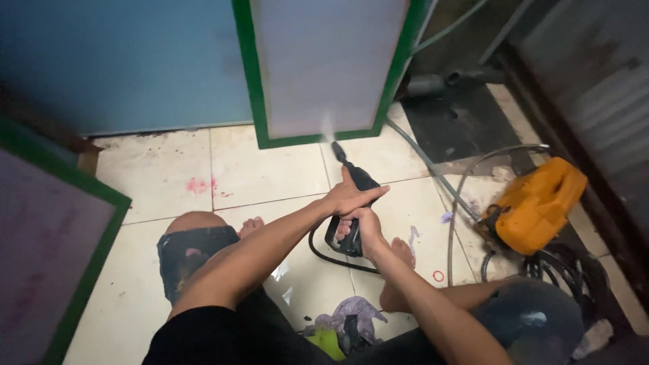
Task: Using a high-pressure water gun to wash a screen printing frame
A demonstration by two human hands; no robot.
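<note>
A black spray gun (354,196) with a short nozzle points at a green-framed screen (324,67) that leans upright against the wall. A pale mist shows at the nozzle tip. My left hand (351,195) lies over the top of the gun's body. My right hand (358,228) is wrapped around its grip. A black hose loops from the grip down across the tiled floor (169,182). I sit on the floor with my knees bent and bare feet under the gun.
An orange pressure washer (537,203) sits at the right with coiled black hoses beside it. Another green-framed screen (47,236) stands at the left. A blue wall (122,61) is behind. Crumpled cloth and a yellow-green item (338,328) lie between my legs. Pink stains mark the tiles.
</note>
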